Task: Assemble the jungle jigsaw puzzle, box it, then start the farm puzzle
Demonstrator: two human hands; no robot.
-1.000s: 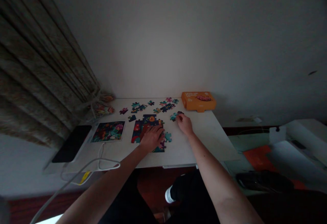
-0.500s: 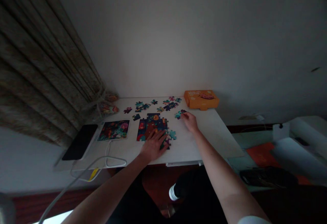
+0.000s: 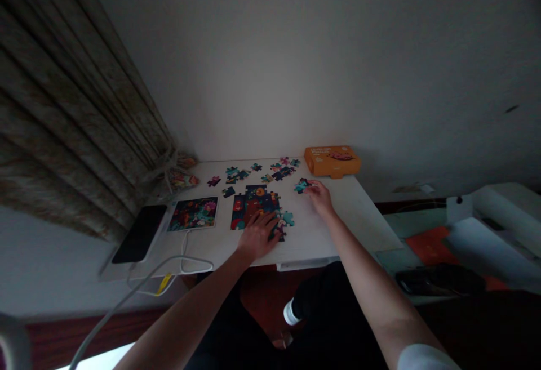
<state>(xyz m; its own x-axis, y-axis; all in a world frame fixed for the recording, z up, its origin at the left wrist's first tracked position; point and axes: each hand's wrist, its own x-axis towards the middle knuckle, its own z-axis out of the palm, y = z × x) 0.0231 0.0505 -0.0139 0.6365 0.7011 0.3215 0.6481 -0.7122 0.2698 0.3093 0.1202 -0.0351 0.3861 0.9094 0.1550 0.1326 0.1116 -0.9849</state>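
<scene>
Currently, head view: left hand point(image 3: 257, 236) spread flat on part-built puzzle point(image 3: 253, 206), mid-bench point(image 3: 363, 218); right hand point(image 3: 321, 196) fingertips closed on teal piece point(image 3: 301, 186) near orange box point(image 3: 332, 160) — lettering illegible.

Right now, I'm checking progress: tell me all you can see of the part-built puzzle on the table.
The part-built puzzle lies flat on the white table: a dark blue patch of joined pieces, apparently card, with red, orange and teal motifs and ragged edges. The left hand rests palm-down on its near right corner.
</scene>
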